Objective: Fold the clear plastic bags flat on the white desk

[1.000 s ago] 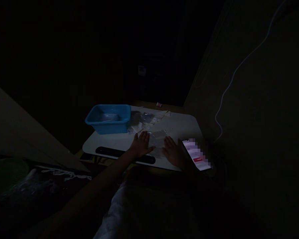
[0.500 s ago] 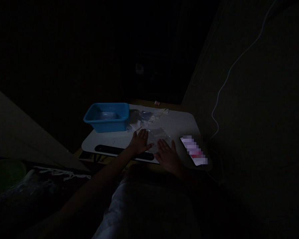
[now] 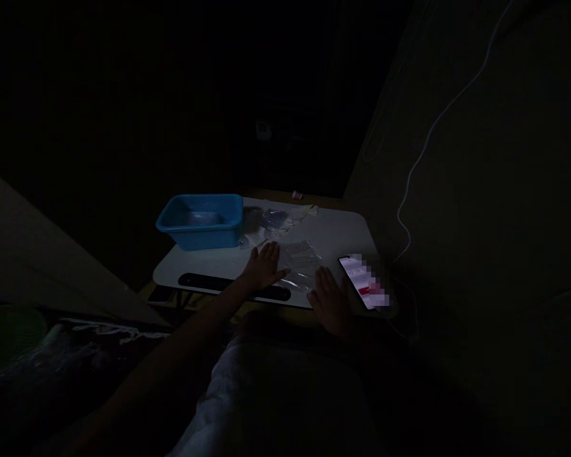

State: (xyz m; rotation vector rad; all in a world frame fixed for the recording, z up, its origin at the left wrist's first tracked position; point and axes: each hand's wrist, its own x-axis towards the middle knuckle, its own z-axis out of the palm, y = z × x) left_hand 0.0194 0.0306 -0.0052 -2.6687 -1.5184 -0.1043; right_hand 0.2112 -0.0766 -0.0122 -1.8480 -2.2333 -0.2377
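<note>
Clear plastic, a thin flat bag (image 3: 302,259), lies on the white lap table (image 3: 343,233) between the two hands and a little beyond them. The left hand (image 3: 265,264) rests palm down with fingers spread, its fingertips at the bag's left edge. The right hand (image 3: 331,298) lies open and flat too, near the bag's nearer right corner, though the dim light hides whether it touches the film. Neither hand grasps anything.

The step looks like pressing the bag flat against the tabletop. Going on with it would call for light, even pressure, since film this thin creases and slides easily.

Just right of the right hand lies a lit phone (image 3: 364,283). Beyond the left hand stands a blue tub (image 3: 200,219), with a loose heap of plastic and cloth (image 3: 275,219) beside it. A dark slot (image 3: 219,284) runs along the table's near edge, under the left wrist. The room is almost black, and a white cable (image 3: 423,147) hangs on the wall to the right.
</note>
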